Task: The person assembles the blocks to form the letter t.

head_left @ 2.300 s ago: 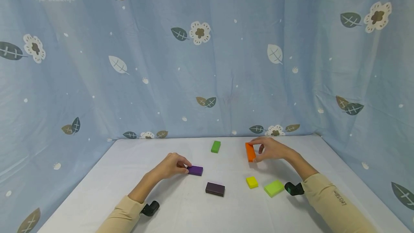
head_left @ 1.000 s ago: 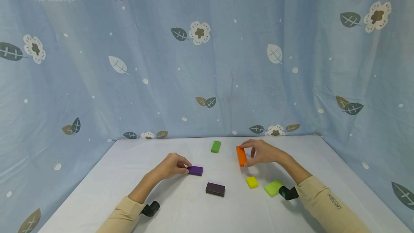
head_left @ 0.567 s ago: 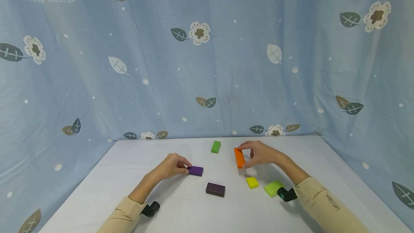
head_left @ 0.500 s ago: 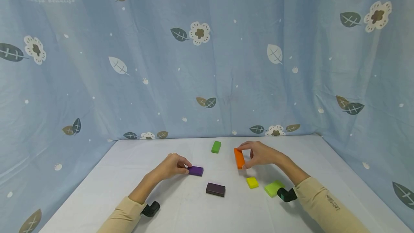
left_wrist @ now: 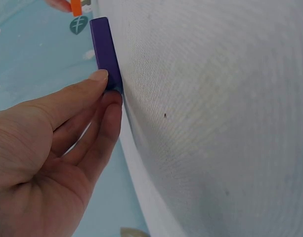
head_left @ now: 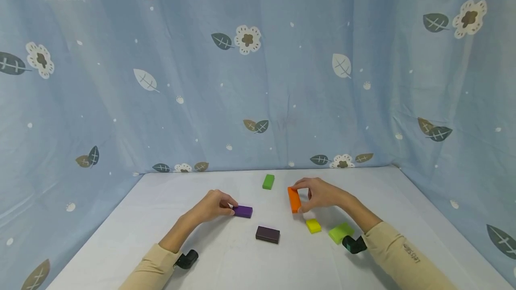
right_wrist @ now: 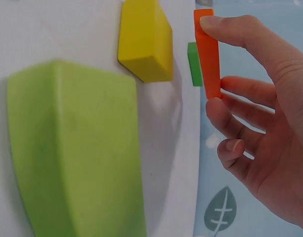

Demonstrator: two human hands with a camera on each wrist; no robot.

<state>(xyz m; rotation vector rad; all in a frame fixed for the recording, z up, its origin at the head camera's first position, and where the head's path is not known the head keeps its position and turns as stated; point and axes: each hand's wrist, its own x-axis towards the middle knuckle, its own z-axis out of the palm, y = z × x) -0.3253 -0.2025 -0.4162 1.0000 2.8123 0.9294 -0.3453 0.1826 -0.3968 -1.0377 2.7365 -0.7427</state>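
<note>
My left hand [head_left: 213, 206] pinches the left end of a purple block [head_left: 243, 211] lying on the white tabletop. In the left wrist view, thumb and fingertips grip the near end of that purple block [left_wrist: 105, 49]. Farther right, my right hand [head_left: 321, 193] holds an orange block [head_left: 294, 200] by its two ends, between thumb and fingers. The right wrist view shows the orange block [right_wrist: 208, 57] lifted off the table, with the thumb at one end and a fingertip at the other.
A green block [head_left: 268, 181] lies toward the back. A dark brown block [head_left: 268, 234] is in front of the purple one. A yellow block [head_left: 313, 226] and a lime-green block [head_left: 341, 233] lie below the right hand. A blue patterned curtain [head_left: 258, 79] stands behind the table.
My right hand has carried the orange block left and slightly toward the front of the table. The left hand and the purple block have stayed in place.
</note>
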